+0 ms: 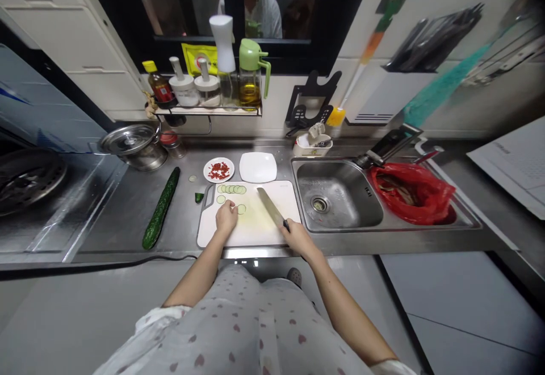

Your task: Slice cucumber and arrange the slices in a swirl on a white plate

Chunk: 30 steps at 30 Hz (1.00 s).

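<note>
My right hand [297,237] is closed round the black handle of a knife [271,207], whose blade lies slanted over the white cutting board [255,233]. On the board's left part, my left hand [227,217] has its fingers pinched at the edge of a thin cucumber slice [242,209]. Above that hand a row of overlapping cucumber slices [232,189] lies along the board's top, with one single slice [221,199] below the row. A cucumber end piece [198,197] sits just left of the board, and a whole cucumber [162,209] lies farther left on the counter.
Behind the board stand a plate of chopped red pieces [218,170] and a bare white plate [258,167]. To the right is the sink [340,196] with a red bag [413,193]. A lidded pot [135,146] and a jar [172,144] stand back left, near the condiment rack [208,111].
</note>
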### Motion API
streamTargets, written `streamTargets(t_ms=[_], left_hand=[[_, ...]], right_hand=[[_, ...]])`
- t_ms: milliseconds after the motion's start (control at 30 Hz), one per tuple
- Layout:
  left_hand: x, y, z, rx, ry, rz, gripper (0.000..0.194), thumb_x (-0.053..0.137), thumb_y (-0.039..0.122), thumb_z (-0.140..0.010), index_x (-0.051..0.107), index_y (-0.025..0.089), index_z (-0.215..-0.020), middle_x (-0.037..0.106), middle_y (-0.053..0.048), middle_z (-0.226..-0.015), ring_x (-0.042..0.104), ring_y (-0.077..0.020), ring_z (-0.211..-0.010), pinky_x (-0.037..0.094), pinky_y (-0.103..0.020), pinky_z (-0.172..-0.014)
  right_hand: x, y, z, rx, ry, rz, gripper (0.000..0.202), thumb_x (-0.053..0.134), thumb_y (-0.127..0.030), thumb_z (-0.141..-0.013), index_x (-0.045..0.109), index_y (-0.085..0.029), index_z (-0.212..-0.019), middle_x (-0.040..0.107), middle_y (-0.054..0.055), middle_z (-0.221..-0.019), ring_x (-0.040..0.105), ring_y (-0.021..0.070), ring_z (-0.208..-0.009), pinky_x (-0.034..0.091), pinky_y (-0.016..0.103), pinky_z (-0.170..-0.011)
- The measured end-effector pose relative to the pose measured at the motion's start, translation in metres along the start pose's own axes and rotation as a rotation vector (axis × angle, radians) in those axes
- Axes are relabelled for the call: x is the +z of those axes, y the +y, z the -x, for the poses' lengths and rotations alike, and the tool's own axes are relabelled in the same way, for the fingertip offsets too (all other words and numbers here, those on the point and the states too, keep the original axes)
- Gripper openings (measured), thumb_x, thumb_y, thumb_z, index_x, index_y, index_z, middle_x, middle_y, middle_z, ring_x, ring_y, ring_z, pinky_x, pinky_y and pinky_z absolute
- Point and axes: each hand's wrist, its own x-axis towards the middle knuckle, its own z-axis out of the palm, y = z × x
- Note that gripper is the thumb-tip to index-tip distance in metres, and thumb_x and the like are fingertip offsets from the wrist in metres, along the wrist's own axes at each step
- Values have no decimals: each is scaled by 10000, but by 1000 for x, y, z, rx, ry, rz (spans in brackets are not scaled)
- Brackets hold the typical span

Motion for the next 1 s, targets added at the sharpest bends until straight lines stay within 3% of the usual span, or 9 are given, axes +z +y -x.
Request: streamTargets(t_ms=[133,333,600,800,1000], left_hand=[[2,4,2,53,7,-30,214,530,327,-848,589,229,-1029,656,-50,-913,605,-205,-911,412,-286,-758],[3,10,0,23,22,-35,172,563,332,-814,614,238,-949,630,-59,-1017,593,-205,-928,413,-293,-767],[-2,11,1,-18,-16,160,75,595,281,-789,604,218,-829,684,-10,-863,605,-150,-811,391,-238,-692],[-4,-4,0,-66,34,296,104,630,294,-754,626,205,-808,687,-6,-809,615,-136,-744,407,-226,-680],[-13,-27,-15,-189,167,309,149,617,340,-755,637,211,-827,692,-5,-807,622,-149,-735,411,-238,-674]], right_hand=[[12,6,-4,35,23,-22,323,385,-368,-970,594,-130,-1031,683,126,-974,613,193,-901,319,240,-676],[17,1,-6,57,-3,-1,325,402,-388,-964,596,-142,-1051,683,131,-1016,619,201,-924,326,247,-682],[17,-1,-11,70,-43,11,338,375,-382,-975,584,-136,-1076,679,145,-1035,625,212,-936,339,258,-696],[19,-3,-12,89,-51,-7,326,356,-359,-981,567,-127,-1069,681,149,-1028,627,211,-935,331,261,-681],[21,-2,-13,97,-46,-19,323,354,-356,-980,566,-127,-1063,683,149,-1022,628,212,-931,329,262,-676]])
